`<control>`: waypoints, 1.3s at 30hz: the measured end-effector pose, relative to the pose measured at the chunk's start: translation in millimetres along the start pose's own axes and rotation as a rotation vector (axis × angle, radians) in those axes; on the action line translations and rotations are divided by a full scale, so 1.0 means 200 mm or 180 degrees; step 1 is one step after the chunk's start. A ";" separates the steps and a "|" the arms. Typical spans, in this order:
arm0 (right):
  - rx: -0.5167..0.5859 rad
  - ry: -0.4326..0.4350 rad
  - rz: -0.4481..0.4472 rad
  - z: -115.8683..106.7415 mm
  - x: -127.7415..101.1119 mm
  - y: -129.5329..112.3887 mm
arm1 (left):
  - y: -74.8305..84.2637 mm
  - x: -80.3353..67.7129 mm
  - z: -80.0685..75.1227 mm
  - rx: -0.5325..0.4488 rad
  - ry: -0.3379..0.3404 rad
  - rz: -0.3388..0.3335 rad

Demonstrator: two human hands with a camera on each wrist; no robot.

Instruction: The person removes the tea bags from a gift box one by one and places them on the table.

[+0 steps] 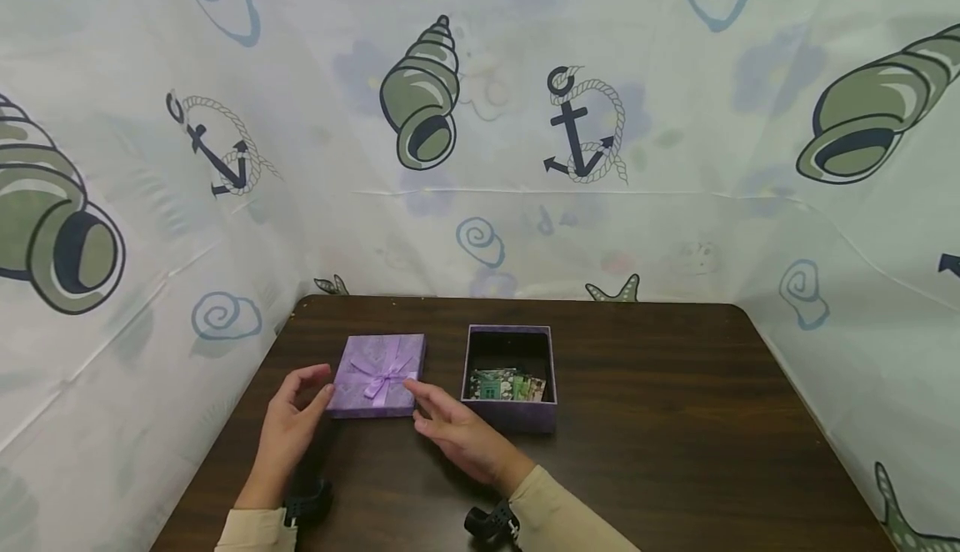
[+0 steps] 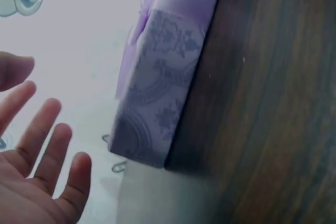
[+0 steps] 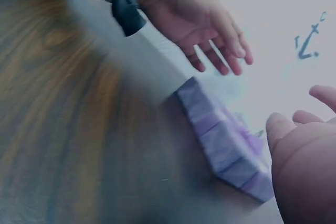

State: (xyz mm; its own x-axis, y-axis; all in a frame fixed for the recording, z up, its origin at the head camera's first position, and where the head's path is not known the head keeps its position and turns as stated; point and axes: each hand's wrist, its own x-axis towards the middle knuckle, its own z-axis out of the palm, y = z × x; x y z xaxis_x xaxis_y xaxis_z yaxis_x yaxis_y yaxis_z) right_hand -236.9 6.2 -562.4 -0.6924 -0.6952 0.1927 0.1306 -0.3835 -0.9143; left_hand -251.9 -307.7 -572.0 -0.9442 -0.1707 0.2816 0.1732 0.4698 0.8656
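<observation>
Lid point(image 1: 358, 368) between 2 hands point(image 1: 288, 425) point(image 1: 467, 442), fingers point(image 2: 56, 151) loosely apart; uncovered purple box point(image 1: 510, 417) alongside.

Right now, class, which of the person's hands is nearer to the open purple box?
Right. The right hand is by the near left corner of the open purple box; the left hand is farther away, by the left edge of the bow-topped lid.

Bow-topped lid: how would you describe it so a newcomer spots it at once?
In the head view, find the dark brown table, then the open purple box. The lid lies left of that box, between the left hand and right hand. Unlike the box, it carries a ribbon bow.
</observation>
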 end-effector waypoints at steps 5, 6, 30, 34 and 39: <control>-0.0036 -0.0175 -0.0008 0.00 -0.02 -0.12 | 0.09 -0.03 0.05 -0.0226 0.0072 0.0053; -0.0049 -0.0189 -0.0019 0.00 -0.03 -0.14 | 0.11 -0.03 0.06 -0.0263 0.0047 0.0081; -0.0813 0.0550 -0.0504 -0.34 -0.17 -0.55 | 0.57 0.05 0.46 -0.0406 -0.1055 0.0772; -0.0998 0.0782 -0.0338 -0.38 -0.18 -0.55 | 0.62 0.06 0.57 -0.0308 -0.1304 0.0750; -0.1222 0.1036 -0.0082 -0.42 -0.18 -0.52 | 0.65 0.05 0.72 -0.0121 -0.1532 0.0550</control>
State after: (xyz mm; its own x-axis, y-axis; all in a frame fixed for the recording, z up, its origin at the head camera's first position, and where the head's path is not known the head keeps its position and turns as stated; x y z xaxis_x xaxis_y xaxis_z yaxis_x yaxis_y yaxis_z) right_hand -284.3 122.2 -505.0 -0.8853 -0.4395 0.1519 -0.1177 -0.1043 -0.9876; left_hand -278.9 -124.3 -517.0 -0.9213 0.3291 0.2070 0.3397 0.4225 0.8403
